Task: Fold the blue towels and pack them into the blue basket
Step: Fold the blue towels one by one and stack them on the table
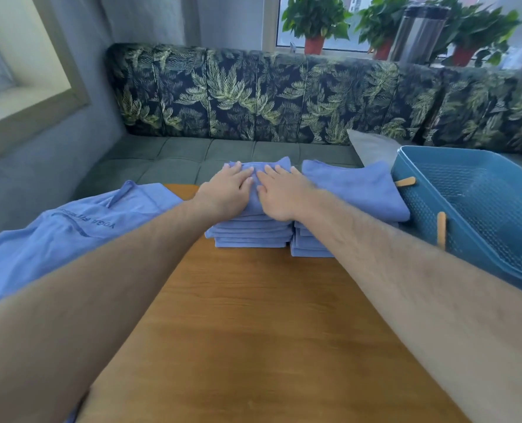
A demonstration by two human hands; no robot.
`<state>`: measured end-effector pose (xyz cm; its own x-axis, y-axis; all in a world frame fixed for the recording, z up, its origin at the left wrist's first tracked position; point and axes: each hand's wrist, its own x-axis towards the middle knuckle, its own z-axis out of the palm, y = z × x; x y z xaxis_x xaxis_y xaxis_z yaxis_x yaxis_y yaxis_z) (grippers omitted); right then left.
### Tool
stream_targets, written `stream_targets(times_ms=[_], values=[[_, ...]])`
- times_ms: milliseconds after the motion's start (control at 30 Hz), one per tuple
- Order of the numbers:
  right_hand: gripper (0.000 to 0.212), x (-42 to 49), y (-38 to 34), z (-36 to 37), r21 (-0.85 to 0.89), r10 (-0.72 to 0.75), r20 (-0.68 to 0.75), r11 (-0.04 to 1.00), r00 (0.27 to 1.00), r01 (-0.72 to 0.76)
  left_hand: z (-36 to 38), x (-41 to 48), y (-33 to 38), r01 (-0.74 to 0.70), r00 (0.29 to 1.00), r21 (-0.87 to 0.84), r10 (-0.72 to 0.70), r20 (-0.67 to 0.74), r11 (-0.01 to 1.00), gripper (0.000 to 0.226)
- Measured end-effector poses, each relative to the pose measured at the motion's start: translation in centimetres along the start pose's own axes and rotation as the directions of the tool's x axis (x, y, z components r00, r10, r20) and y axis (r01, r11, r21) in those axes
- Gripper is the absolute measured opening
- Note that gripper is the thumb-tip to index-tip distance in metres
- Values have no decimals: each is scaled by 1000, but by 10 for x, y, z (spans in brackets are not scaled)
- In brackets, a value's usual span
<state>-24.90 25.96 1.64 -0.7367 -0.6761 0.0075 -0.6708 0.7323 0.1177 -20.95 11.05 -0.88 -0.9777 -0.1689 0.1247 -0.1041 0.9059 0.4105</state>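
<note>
Two stacks of folded blue towels stand side by side at the far edge of the wooden table (253, 315). My left hand (227, 190) and my right hand (279, 193) press flat, fingers straight, on top of the left stack (250, 235). The right stack (354, 190) stands beside it, partly hidden by my right forearm. An unfolded blue towel (58, 236) with printed letters lies spread at the table's left edge. The blue basket (479, 209), with nothing in it, stands tilted at the right next to the right stack.
A green bench seat with a leaf-patterned backrest (284, 96) runs behind the table. Potted plants (314, 22) and a metal canister (418, 32) stand on the window sill. A grey cushion (372, 148) lies behind the basket.
</note>
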Motion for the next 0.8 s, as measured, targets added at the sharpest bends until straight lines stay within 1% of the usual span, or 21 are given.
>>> stream_targets(times_ms=[33, 67, 100, 167, 233, 333, 400, 467, 533, 600, 667, 733, 800], values=[[53, -1, -2, 3, -18, 7, 50, 1000, 999, -7, 4, -1, -2, 12, 998, 6, -12, 65, 1000, 47], [53, -1, -2, 3, -37, 16, 50, 999, 999, -14, 4, -1, -3, 25, 997, 16, -26, 66, 1000, 48], [52, -2, -2, -2, -61, 16, 16, 998, 1000, -15, 2, -3, 0, 24, 999, 31, -25, 24, 999, 47], [49, -8, -10, -16, -82, -13, -104, 997, 995, 4, -8, -14, 7, -21, 995, 48, 26, -100, 999, 43], [44, -18, -26, -31, -28, -41, -223, 999, 974, 36, -19, -31, 11, -75, 977, -2, 73, -200, 997, 40], [30, -34, -66, -44, 76, -65, -292, 993, 954, 91, -34, -69, -5, -64, 957, -116, 29, -288, 991, 37], [24, -40, -98, -43, 110, -94, -327, 985, 940, 136, -41, -97, -26, -56, 938, -136, 6, -345, 989, 31], [25, -44, -133, -35, 131, -141, -324, 973, 935, 192, -49, -127, -50, -2, 928, -73, -26, -371, 997, 28], [29, -46, -168, -22, 196, -183, -307, 948, 934, 250, -57, -153, -83, 77, 940, 20, -66, -334, 997, 27], [35, -44, -205, -8, 289, -220, -256, 912, 941, 291, -60, -179, -123, 194, 943, 71, -166, -288, 979, 29], [43, -41, -240, 7, 352, -277, -181, 877, 944, 325, -64, -209, -156, 310, 922, 77, -280, -267, 948, 36], [48, -38, -269, 19, 385, -319, -120, 858, 940, 340, -69, -235, -178, 413, 896, 133, -376, -238, 901, 37], [51, -36, -289, 28, 400, -337, -86, 850, 938, 342, -74, -254, -196, 479, 874, 189, -445, -198, 857, 44]])
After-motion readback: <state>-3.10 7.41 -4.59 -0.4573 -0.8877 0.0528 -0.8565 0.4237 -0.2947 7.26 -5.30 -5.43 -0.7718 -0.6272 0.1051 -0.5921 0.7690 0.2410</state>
